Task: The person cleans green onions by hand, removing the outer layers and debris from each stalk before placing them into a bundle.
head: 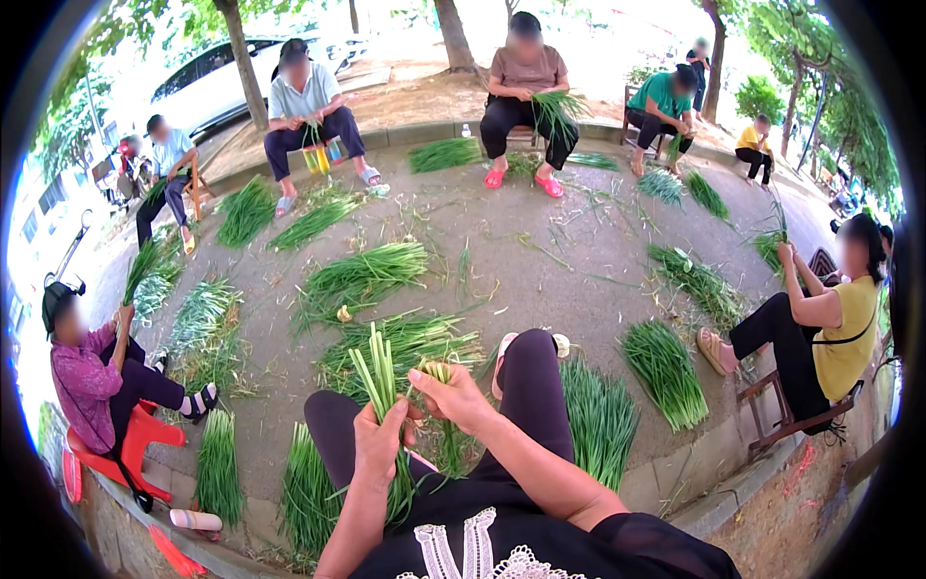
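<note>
Over my lap, my left hand (pixel 380 441) is closed around a bunch of long green stalks (pixel 381 373), pale ends up and dark leaves hanging below the fist. Just to its right, my right hand (pixel 452 396) grips a smaller bundle of green stalks (pixel 452 445), whose leaves hang down between my knees. Its thumb and forefinger pinch near the first bunch; what lies between them is too small to tell. Beyond my hands a pile of cut greens (pixel 362 347) lies on the pavement. More bundles lie by my legs, one at the left (pixel 307 478) and one at the right (pixel 597 420).
Several people sit around in a ring, the nearest on a red plastic stool (pixel 145 441) at left and a wooden chair (pixel 803 420) at right. More piles of greens (pixel 662 376) and loose trimmings cover parts of the pavement. A pale bottle (pixel 195 520) lies on the kerb.
</note>
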{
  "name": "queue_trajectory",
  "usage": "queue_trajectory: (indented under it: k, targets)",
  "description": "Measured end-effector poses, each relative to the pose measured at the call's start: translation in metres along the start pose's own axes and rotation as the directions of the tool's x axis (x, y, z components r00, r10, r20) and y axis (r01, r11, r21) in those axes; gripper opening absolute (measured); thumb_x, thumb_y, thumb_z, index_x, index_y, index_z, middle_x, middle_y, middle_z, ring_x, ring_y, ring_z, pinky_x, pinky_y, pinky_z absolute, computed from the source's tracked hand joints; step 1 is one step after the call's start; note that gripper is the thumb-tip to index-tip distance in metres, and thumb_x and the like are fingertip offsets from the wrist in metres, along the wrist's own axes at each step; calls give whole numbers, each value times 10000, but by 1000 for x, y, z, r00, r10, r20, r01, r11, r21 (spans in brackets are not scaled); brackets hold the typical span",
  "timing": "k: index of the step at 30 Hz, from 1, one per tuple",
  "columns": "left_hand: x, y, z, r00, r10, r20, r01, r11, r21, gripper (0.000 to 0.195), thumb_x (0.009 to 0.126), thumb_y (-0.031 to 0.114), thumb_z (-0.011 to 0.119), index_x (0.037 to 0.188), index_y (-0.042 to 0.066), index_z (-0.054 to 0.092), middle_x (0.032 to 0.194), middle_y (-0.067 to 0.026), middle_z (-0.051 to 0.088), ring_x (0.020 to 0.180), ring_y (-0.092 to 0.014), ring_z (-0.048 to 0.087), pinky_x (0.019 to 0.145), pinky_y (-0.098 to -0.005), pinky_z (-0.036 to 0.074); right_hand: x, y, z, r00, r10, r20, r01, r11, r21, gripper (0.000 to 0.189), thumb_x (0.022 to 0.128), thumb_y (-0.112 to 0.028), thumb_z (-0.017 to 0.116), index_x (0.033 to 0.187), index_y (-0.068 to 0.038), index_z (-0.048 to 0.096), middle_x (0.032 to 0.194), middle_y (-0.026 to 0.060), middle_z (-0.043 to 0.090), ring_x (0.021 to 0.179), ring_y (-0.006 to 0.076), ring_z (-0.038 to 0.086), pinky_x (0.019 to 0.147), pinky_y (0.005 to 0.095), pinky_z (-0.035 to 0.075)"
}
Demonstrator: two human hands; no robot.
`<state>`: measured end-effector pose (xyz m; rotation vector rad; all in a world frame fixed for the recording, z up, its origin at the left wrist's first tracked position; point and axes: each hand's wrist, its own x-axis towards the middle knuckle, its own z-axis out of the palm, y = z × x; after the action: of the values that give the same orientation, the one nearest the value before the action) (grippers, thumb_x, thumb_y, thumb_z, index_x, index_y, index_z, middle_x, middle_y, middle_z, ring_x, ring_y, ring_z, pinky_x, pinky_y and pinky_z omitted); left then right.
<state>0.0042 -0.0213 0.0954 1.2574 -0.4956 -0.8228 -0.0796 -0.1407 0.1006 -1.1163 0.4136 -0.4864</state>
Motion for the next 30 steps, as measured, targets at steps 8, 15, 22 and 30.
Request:
queue_trajectory:
  k: [8, 15, 22, 30]
  targets:
    - [0, 1, 1, 1000, -3, -5, 3, 997, 77, 90, 857, 99, 570, 876, 12, 568, 693, -78, 607, 441, -75, 470, 395, -191, 361, -1, 2, 10, 997, -45, -60, 44, 999, -6, 204, 888, -214, 563, 733, -82, 558, 479, -51, 420, 381, 31, 334, 354, 218, 220]
    - [1, 3, -2, 1000, 9, -19, -7, 993, 116, 95, 842, 99, 581, 873, 11, 566, 683, -77, 607, 431, -71, 457, 392, -188, 347, 9, -3, -7, 955, -52, -291, 98, 984, 146, 236, 881, -225, 569, 698, -78, 548, 461, -50, 403, 365, 34, 323, 348, 216, 215]
    - [7, 2, -14, 987, 23, -156, -18, 999, 33, 91, 846, 85, 563, 879, 1, 572, 682, -76, 614, 426, -65, 458, 390, -193, 360, 8, -13, -18, 953, 42, -301, -13, 995, 99, 194, 845, -231, 625, 797, -50, 572, 480, -54, 397, 372, 33, 315, 352, 208, 209]
    - [2, -5, -2, 999, -35, -21, 36, 998, 50, 79, 849, 75, 561, 880, 5, 578, 706, -72, 622, 447, -92, 506, 398, -202, 387, -2, 12, 9, 989, 141, -55, -131, 980, 152, 233, 896, -290, 547, 786, -87, 578, 529, -50, 423, 441, 37, 386, 392, 198, 280]
